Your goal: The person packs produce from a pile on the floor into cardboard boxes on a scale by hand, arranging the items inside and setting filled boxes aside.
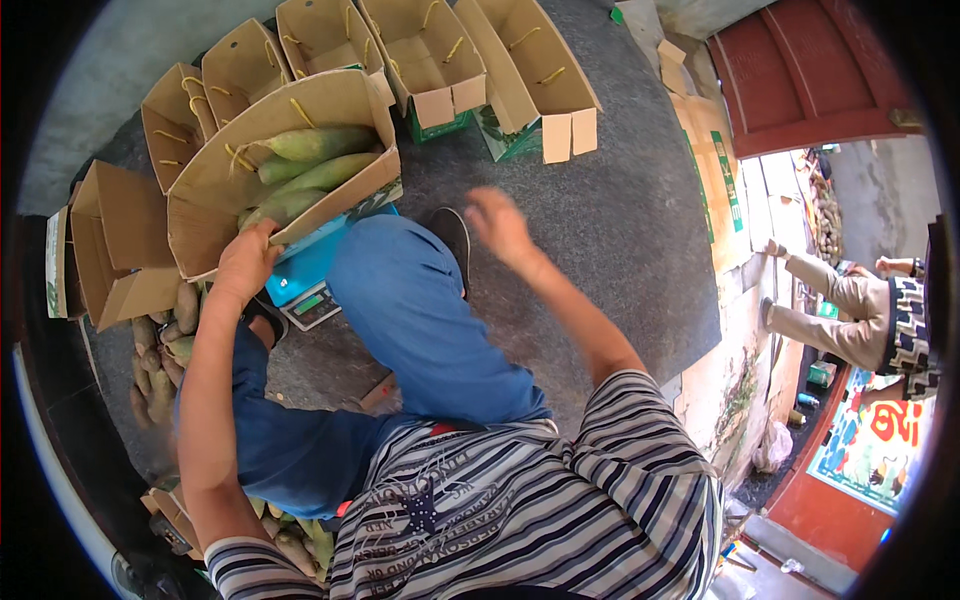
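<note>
Left hand [250, 262] grips the near rim of the cardboard box [205, 215], long green vegetables [315, 145] inside, above the blue-topped scale [305, 268] — best held level (gently) — while the blurred right hand [500, 225] looks open, empty.

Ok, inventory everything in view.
Filled box: one, brown, upper left
Long vegetables: at least three, green, inside filled box
Scale: one, blue, by filled box, partly hidden
Open boxes: five, brown, top
Side carton: one, brown, left
Loose roots: many, brownish, left
Floor: one, dark grey, centre
Flattened cardboard: count unclear, tan, right
Door: one, red, upper right
Co-worker: one, pale trousers, far right
Jeans: one pair, blue, centre
Left grip: one, bare, on filled box's near rim
Right grip: one, bare, over floor
</note>
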Demonstrator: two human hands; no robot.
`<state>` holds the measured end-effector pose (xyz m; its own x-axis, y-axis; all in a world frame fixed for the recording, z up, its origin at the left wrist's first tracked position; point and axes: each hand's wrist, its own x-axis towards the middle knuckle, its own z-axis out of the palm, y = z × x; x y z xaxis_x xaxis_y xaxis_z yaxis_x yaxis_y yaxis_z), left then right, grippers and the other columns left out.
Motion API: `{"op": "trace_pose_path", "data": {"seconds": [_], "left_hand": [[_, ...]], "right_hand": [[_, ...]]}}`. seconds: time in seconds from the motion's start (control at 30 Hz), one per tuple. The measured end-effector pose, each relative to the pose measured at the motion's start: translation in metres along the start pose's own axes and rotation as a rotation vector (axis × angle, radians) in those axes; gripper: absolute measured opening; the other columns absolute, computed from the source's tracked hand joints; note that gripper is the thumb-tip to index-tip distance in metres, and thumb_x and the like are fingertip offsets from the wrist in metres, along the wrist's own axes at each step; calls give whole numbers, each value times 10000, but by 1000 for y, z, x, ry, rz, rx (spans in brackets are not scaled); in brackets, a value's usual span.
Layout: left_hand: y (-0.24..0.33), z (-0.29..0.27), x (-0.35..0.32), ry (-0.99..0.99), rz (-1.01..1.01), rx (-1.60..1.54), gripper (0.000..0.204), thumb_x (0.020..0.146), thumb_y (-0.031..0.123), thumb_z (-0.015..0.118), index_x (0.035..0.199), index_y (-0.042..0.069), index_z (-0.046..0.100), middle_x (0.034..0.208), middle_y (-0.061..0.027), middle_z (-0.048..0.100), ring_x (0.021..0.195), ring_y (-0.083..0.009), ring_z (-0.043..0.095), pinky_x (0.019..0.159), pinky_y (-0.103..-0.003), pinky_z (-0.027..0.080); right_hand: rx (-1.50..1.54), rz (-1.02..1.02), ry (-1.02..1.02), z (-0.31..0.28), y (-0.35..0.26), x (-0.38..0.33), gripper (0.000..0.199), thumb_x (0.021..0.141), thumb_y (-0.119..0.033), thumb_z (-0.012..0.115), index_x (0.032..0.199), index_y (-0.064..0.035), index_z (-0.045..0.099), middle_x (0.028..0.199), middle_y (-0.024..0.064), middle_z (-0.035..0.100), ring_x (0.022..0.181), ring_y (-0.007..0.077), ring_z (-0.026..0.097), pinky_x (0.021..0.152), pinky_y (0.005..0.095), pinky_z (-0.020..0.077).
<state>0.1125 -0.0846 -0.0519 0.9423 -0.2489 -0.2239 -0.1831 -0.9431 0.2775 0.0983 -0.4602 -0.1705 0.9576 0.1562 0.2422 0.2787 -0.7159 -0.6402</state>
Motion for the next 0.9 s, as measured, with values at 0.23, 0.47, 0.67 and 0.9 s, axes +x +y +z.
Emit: {"op": "trace_pose_path", "data": {"seconds": [0.23,0.47,0.67,0.9], "left_hand": [[2,2,1,-15,-3,-5,288,749,120,614,1013,55,518,931,-206,572,901,-368,545,761,-433,436],[3,0,4,-37,5,11,271,746,123,613,981,34,513,936,-206,564,925,-367,531,769,-435,427],[-5,-1,-4,-40,-1,87,315,730,150,633,999,40,513,958,-195,572,940,-353,541,783,-439,436],[9,-52,0,-36,-28,-24,476,704,347,667,1034,39,516,1007,-183,547,972,-344,528,809,-428,438]], "right_hand": [[802,583,-600,15,-41,-62,564,928,-462,267,1286,-42,380,1213,133,492,1074,247,501,890,341,400],[776,550,-495,-13,-81,-44,518,935,-390,298,1278,-14,396,1268,133,440,1194,223,376,1005,305,251],[556,37,-144,-37,-146,-4,362,899,-218,385,1168,1,488,1189,160,498,1121,267,462,955,321,327],[464,21,-192,-53,-156,9,372,907,-247,396,1143,14,516,1137,139,535,1094,241,477,951,318,328]]}}
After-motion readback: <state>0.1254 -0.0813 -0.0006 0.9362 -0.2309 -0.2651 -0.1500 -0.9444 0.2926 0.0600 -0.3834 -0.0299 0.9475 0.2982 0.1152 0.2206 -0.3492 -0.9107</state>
